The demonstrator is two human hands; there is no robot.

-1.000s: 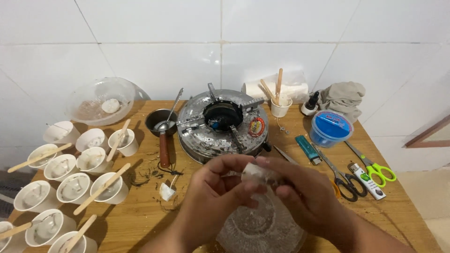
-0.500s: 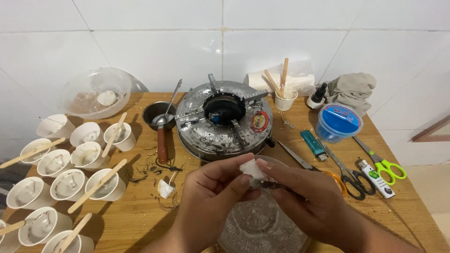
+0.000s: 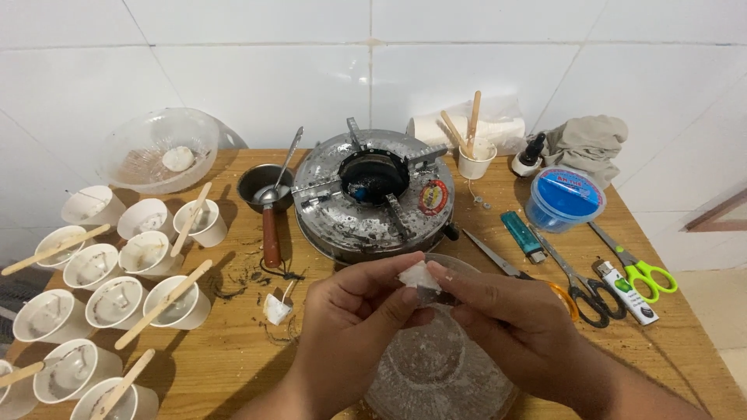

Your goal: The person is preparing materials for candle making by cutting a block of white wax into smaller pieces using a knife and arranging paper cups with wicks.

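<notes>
Head view shows my left hand [image 3: 354, 323] and right hand [image 3: 506, 327] pinching a small white wax chunk [image 3: 418, 276] above the glass bowl [image 3: 436, 373] at six o'clock; it looks light and crumbly, best gripped gently by its edges.

Setting: home craft corner, kitchen-like. Evidence: white tiled wall [image 3: 373, 70] behind a wooden desk [image 3: 233, 365]; a worn round gas burner [image 3: 373, 194] just beyond the fingers [image 3: 408, 294]; a small dark saucepan [image 3: 264, 187] with a spoon beside the burner; many white paper cups [image 3: 117, 299] with wooden sticks to the left of the fingers; a clear bowl [image 3: 159, 148] far left; scissors [image 3: 634, 264], a lighter [image 3: 523, 236], a blue tub [image 3: 562, 198] and a dropper bottle [image 3: 529, 158] to the right.
</notes>
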